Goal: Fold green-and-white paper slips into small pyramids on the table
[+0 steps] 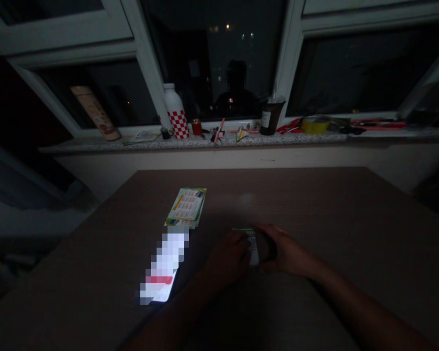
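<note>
In dim light, my left hand (229,258) and my right hand (278,251) meet at the middle of a brown table (332,219). Both are closed around a small stack of printed cards (253,246), held between them just above or on the tabletop. My left hand's fingers curl against the stack's left side. My right hand wraps over its right side and top. Only a pale strip of the cards shows between the hands.
A second stack of green-edged printed cards (187,208) lies to the left. A lit phone (163,268) lies below it. The windowsill (205,141) behind holds a red-checked bottle (176,111), a dark cup (270,116), yellow tape (314,125) and pens.
</note>
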Available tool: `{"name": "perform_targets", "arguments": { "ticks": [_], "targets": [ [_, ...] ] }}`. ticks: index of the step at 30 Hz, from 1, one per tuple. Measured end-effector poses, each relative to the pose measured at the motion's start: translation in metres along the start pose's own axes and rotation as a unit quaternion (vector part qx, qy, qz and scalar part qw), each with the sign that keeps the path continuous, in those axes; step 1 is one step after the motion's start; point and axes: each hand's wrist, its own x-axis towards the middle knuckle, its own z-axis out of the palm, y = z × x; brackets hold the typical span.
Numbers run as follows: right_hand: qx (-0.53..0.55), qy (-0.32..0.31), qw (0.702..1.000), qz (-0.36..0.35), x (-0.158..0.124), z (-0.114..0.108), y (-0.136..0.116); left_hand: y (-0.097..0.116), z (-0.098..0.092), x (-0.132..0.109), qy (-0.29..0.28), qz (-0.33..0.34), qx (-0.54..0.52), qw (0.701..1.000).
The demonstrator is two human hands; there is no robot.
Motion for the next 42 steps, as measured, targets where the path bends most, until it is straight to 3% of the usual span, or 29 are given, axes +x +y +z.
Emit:
{"name": "perform_targets", "arguments": {
  "ticks": [10,33,42],
  "targets": [
    [-0.108,0.019,0.993,-0.029,0.009,0.012,0.001,-0.004,-0.002,-0.002,0.003,-0.01,-0.008,1.0],
    [0.058,0.083,0.994,-0.03,0.011,0.021,0.001,-0.007,-0.001,-0.001,0.021,-0.008,-0.021,1.0],
    [0.105,0.095,0.985,-0.099,0.014,0.021,-0.008,-0.008,0.003,0.0,0.045,-0.04,-0.046,0.997]
  ]
}}
